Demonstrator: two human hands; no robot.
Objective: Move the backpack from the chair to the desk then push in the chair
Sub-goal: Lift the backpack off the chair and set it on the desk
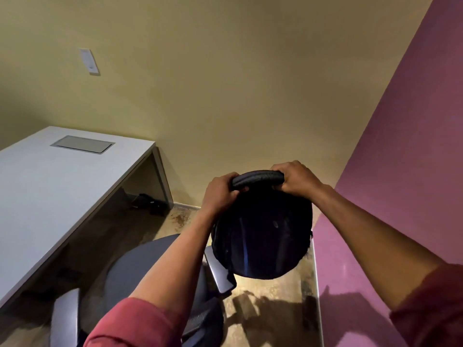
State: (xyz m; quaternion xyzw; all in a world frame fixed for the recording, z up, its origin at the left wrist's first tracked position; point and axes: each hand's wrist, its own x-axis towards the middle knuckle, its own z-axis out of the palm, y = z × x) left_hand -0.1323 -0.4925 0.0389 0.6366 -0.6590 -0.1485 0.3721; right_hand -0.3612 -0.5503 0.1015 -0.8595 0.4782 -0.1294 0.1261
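Fig.: head view, both yr hands on the bag, bag in the air.

L hand [220, 190]: fingers curled tight round the left end of the padded top handle [258, 177] of the black backpack [263, 236]. Knuckles up, forearm running down-left to a rolled red sleeve [135, 324].

R hand [295, 179]: clenched on the handle's right end, fingers wrapped over the top & thumb side toward you. Both hands grip the same strap w/ a short bare stretch of handle between them.

Backpack: hangs straight below yr hands, clear of any surface. Its lower edge sits above the floor [270, 296], just right of the chair's right armrest [219, 274]; whether bag & armrest touch, can't tell. Shadow of bag & arms falls on the floor and the purple wall [400, 171] below-right of yr R hand.

Office chair [145, 266]: grey seat below & left of yr L hand, under yr L forearm. 2nd armrest [66, 319] further down-left. Seat carries nothing that shows.

Desk [50, 191]: white top, well left of yr L hand, w/ a grey cable hatch [82, 144] set flush in it. The chair stands out from the desk edge, not tucked under. Dark items [150, 202] lie on the floor under the desk's far end; too dim to ID.

Yellow wall [225, 83]: beyond both hands, w/ a white wall plate [89, 61] up-left.
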